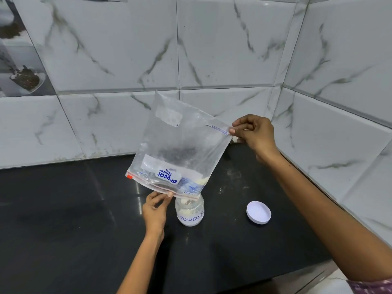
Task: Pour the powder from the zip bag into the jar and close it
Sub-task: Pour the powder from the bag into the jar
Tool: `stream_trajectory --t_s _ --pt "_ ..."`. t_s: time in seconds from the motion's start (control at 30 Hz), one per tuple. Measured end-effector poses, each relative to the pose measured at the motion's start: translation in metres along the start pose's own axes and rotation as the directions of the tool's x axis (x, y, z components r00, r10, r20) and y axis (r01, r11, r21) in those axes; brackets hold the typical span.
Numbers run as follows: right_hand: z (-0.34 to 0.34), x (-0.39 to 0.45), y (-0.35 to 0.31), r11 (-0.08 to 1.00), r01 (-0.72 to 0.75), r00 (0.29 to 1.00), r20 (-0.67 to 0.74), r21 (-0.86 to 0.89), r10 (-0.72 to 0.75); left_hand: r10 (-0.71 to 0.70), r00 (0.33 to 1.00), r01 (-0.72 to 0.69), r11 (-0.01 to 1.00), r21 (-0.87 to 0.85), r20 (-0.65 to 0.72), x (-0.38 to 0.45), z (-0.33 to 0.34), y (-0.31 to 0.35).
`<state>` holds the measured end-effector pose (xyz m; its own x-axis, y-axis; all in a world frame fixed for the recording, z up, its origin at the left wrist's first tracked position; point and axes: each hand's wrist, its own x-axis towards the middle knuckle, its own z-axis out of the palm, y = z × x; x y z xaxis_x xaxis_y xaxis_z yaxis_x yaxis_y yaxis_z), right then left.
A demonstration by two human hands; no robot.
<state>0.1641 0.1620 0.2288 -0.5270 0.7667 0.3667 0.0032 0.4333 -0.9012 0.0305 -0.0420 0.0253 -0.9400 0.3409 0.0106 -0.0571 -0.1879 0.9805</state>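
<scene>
A clear zip bag (180,143) hangs upside down over the black counter, its zip edge at the bottom. My right hand (253,134) pinches the bag's raised bottom corner. My left hand (156,209) pinches the zip edge beside the jar's mouth. The lowest corner of the bag, with pale powder in it, sits right over the open jar (189,211), a small clear jar labelled POWDER with white powder inside. The jar's white lid (258,212) lies flat on the counter to the right of the jar.
The black counter (63,219) runs left and toward me, with light powder dust (233,183) behind the jar. White marble-pattern tile walls (212,49) close the back and right sides, meeting in a corner at the right rear.
</scene>
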Motion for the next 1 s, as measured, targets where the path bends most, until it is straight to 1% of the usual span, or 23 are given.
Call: stream_trajectory --t_s 0.13,0.23,0.33,0.4,0.5,0.63,0.7,0.77,0.87,0.9,0.93,1.0 --pt "0.006 -0.005 -0.004 0.999 0.049 0.992 0.118 -0.002 -0.049 0.002 1.0 -0.002 1.0 0.005 0.008 -0.001 0.001 0.001" --pt "0.011 -0.004 -0.008 0.998 0.068 0.989 0.134 -0.012 -0.066 0.0 1.0 0.0 1.0 0.008 0.023 -0.002 0.001 -0.001" --pt "0.017 -0.003 -0.01 0.996 0.087 0.99 0.108 -0.008 -0.086 0.003 0.999 -0.003 1.0 0.003 0.045 -0.003 0.0 -0.002" --pt "0.023 -0.004 -0.011 0.995 0.102 0.988 0.122 -0.011 -0.1 -0.003 0.998 0.003 1.0 -0.006 0.057 -0.004 -0.001 -0.002" --pt "0.03 -0.005 -0.013 0.994 0.097 0.988 0.114 0.046 -0.102 -0.004 0.998 0.005 1.0 -0.023 0.065 -0.006 -0.002 -0.004" --pt "0.034 -0.008 -0.007 0.995 0.082 0.978 0.185 0.061 -0.092 -0.015 0.997 0.018 0.999 -0.047 0.081 -0.007 -0.002 -0.007" --pt "0.033 -0.014 0.007 0.999 0.031 0.969 0.243 0.041 -0.04 -0.02 0.997 0.023 0.999 -0.041 0.074 -0.006 -0.002 -0.007" --pt "0.032 -0.024 0.025 0.997 -0.061 0.966 0.255 0.052 0.045 -0.018 0.997 0.021 0.999 -0.044 0.07 -0.005 -0.003 -0.007" --pt "0.032 -0.038 0.052 0.946 -0.236 0.949 0.26 0.222 0.176 -0.005 0.996 0.009 0.999 -0.041 0.084 -0.004 -0.003 -0.006" --pt "0.033 -0.041 0.061 0.924 -0.289 0.938 0.267 0.25 0.221 -0.002 0.996 0.005 0.999 -0.038 0.094 -0.004 -0.003 -0.006" --pt "0.034 -0.044 0.069 0.911 -0.332 0.923 0.281 0.243 0.262 0.0 0.994 0.004 0.999 -0.039 0.106 -0.004 -0.003 -0.005" --pt "0.04 -0.054 0.084 0.91 -0.391 0.886 0.324 0.137 0.332 -0.007 0.992 0.013 0.999 -0.046 0.124 -0.004 -0.002 -0.004"
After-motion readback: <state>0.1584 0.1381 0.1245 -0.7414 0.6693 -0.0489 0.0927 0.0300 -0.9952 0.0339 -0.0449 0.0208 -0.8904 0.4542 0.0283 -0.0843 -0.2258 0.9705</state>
